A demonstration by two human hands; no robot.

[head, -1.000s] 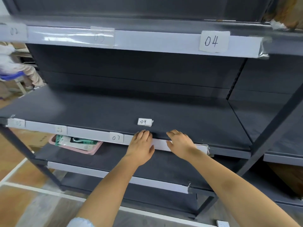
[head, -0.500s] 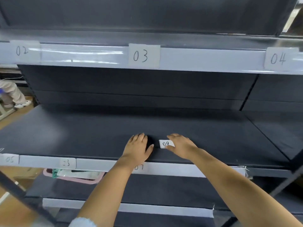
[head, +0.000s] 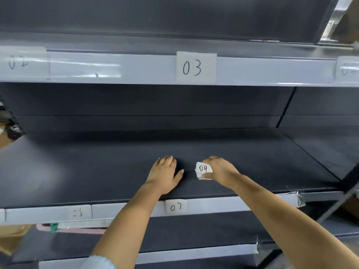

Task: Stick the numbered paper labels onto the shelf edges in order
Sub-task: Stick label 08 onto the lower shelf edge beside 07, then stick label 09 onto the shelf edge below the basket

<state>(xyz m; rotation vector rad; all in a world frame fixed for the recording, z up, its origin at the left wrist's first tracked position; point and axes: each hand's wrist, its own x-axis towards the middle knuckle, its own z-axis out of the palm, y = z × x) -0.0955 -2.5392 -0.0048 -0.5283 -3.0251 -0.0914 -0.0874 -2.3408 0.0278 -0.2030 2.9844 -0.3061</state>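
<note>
A small stack of white paper labels, "09" on top, lies on the dark middle shelf. My right hand pinches the stack at its right side. My left hand rests flat on the shelf just left of it, fingers spread, holding nothing. On the middle shelf's white front edge sit label "07" and a faint label "06". The upper shelf edge carries "02", "03" and a label cut off at the right.
Below the middle shelf, a pink tray with green-and-white contents shows at the left. A lower shelf edge runs across the bottom. A dark upright post slants at the right. Wooden floor shows at the far left.
Both hands left the shelf's front edge and moved back onto the shelf. My right hand took hold of the "09" label stack. The camera view swung left and lifted.
</note>
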